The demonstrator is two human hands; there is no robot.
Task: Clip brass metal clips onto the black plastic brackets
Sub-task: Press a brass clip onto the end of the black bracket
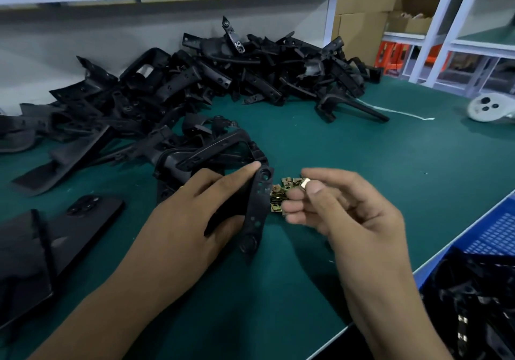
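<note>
My left hand [195, 209] grips a black plastic bracket [257, 209] and holds it upright on edge, its holed flat face turned to the right. My right hand [337, 206] pinches one brass clip [306, 183] between thumb and forefinger, just right of the bracket's upper end and apart from it. A small heap of loose brass clips [280, 192] lies on the green mat between the two hands, partly hidden by my right fingers.
A large pile of black brackets [211, 81] fills the back and left of the green table [362, 159]. A black phone [83, 217] lies at the left. A blue crate [490, 237] holding black parts stands at the right edge. A white round part [487, 107] lies far right.
</note>
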